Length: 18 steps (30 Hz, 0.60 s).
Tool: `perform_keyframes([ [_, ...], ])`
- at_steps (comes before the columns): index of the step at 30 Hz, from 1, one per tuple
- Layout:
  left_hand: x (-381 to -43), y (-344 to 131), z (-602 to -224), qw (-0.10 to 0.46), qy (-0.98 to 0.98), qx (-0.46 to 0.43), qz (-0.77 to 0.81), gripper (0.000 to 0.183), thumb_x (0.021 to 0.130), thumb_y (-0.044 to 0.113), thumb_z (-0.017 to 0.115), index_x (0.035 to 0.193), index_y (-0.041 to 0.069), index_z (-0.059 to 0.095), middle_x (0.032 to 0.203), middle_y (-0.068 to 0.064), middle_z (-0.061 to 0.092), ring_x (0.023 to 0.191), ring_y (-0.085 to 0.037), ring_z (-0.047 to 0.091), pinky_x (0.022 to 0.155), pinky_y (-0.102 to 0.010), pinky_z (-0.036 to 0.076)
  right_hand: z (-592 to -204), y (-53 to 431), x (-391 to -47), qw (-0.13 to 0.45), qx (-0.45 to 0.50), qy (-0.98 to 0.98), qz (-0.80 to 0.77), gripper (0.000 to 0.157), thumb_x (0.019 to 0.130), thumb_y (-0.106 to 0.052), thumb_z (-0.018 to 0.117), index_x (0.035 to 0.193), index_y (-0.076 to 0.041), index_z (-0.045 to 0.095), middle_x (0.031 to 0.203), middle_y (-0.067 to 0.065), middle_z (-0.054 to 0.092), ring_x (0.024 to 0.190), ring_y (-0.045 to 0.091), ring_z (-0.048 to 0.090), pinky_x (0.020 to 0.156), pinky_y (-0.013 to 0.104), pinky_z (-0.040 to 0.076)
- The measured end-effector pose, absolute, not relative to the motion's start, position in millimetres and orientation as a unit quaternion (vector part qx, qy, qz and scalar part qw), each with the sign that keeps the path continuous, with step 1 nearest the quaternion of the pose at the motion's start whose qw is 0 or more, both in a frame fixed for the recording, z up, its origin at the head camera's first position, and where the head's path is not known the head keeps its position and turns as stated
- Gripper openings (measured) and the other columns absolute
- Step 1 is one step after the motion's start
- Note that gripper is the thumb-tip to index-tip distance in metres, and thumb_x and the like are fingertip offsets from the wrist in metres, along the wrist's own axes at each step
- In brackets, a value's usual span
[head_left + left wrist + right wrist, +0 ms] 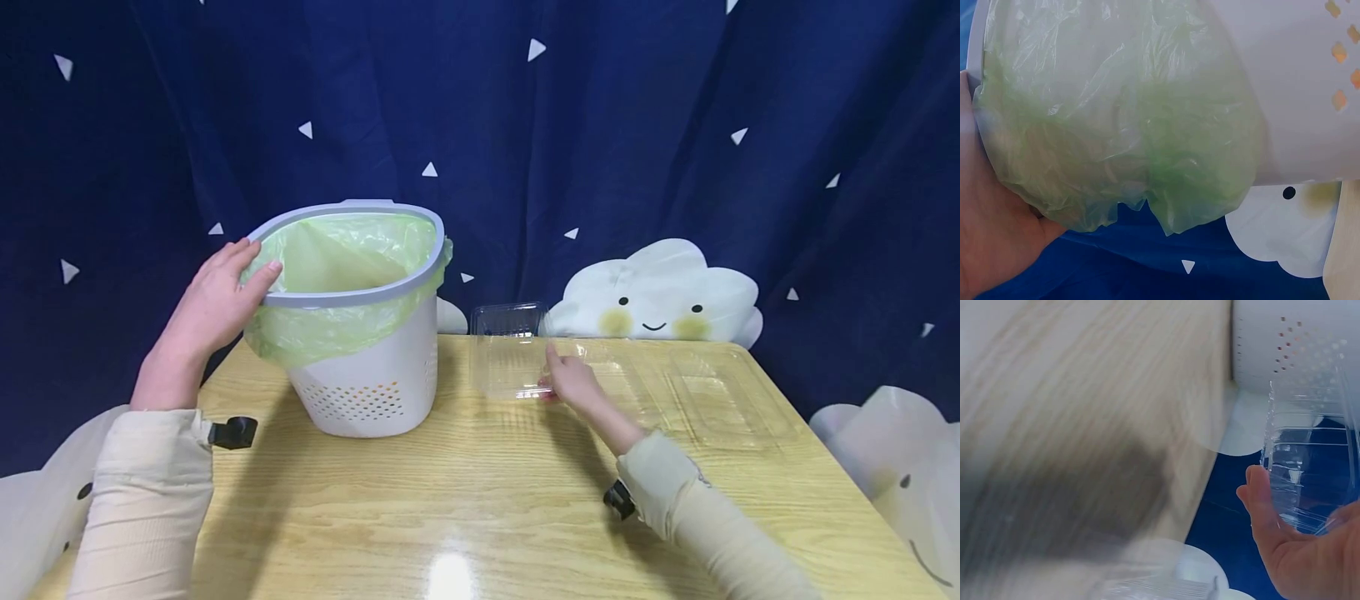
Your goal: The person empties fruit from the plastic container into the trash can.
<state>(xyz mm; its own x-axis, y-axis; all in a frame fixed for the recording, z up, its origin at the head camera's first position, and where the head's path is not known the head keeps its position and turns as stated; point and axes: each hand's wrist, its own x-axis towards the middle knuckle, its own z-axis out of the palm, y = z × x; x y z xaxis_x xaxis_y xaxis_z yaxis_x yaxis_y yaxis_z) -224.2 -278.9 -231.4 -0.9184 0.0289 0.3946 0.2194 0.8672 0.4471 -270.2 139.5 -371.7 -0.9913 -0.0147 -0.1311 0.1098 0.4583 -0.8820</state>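
A white trash bin (360,342) with a grey rim stands left of centre, its pale green liner (322,333) folded over the rim. My left hand (213,304) holds the bin's left rim, fingers and thumb laid over the edge. In the left wrist view, the palm lies beside the hanging liner (1116,125). Right of the bin, my right hand (573,383) grips a clear plastic container (506,367) by its right side. The right wrist view shows this container (1304,444) with ridged walls, thumb and fingers on opposite sides of it.
More clear plastic containers (716,396) lie at the back right of the wooden table (390,508). A dark blue curtain (480,108) with white triangles hangs behind, and a smiling white cloud (660,292) shows past the table's back edge.
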Motion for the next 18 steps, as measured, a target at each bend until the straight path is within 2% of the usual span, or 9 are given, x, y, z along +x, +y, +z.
perform_keyframes([
  [3,-224.2,-279.7,-231.9,0.191,-0.947,-0.065,-0.25,0.069,0.095,0.047,0.03,0.14,-0.004,0.026,0.148,-0.023,0.017,0.139,-0.037,0.007,0.109,-0.056,0.008,-378.1,140.1,-269.6,0.064,0.029,0.87,-0.488,0.062,0.098,-0.042,0.024,0.121,0.012,0.047,0.102,0.027,0.062,0.077,0.033,0.065,0.074,0.039,0.054],
  [5,-224.5,-280.1,-232.0,0.194,-0.946,-0.066,-0.251,0.069,0.095,0.047,0.03,0.14,-0.004,0.026,0.148,-0.024,0.017,0.139,-0.037,0.008,0.11,-0.056,0.008,-382.5,139.8,-269.6,0.06,0.026,0.884,-0.463,0.06,0.098,-0.04,0.024,0.115,0.011,0.051,0.094,0.025,0.064,0.071,0.033,0.065,0.076,0.04,0.053],
  [8,-224.2,-279.6,-231.6,0.196,-0.945,-0.067,-0.252,0.069,0.095,0.047,0.031,0.14,-0.004,0.026,0.148,-0.024,0.017,0.138,-0.037,0.008,0.109,-0.056,0.008,-390.4,139.7,-270.2,0.057,0.019,0.898,-0.436,0.057,0.098,-0.038,0.025,0.099,0.009,0.058,0.079,0.021,0.066,0.061,0.029,0.064,0.072,0.038,0.053],
  [11,-224.2,-279.0,-231.4,0.198,-0.945,-0.066,-0.251,0.068,0.095,0.047,0.03,0.14,-0.004,0.026,0.148,-0.024,0.018,0.138,-0.038,0.009,0.109,-0.056,0.009,-399.1,138.2,-270.1,0.06,0.021,0.903,-0.425,0.055,0.098,-0.035,0.026,0.086,0.005,0.06,0.069,0.018,0.064,0.055,0.026,0.063,0.06,0.036,0.055],
  [18,-224.8,-277.4,-232.7,0.204,-0.947,-0.059,-0.241,0.067,0.095,0.046,0.028,0.141,-0.003,0.026,0.146,-0.026,0.02,0.137,-0.039,0.011,0.109,-0.057,0.011,-413.4,137.6,-269.6,0.056,0.029,0.92,-0.386,0.053,0.098,-0.036,0.025,0.085,0.001,0.06,0.061,0.011,0.064,0.05,0.018,0.062,0.061,0.028,0.048],
])
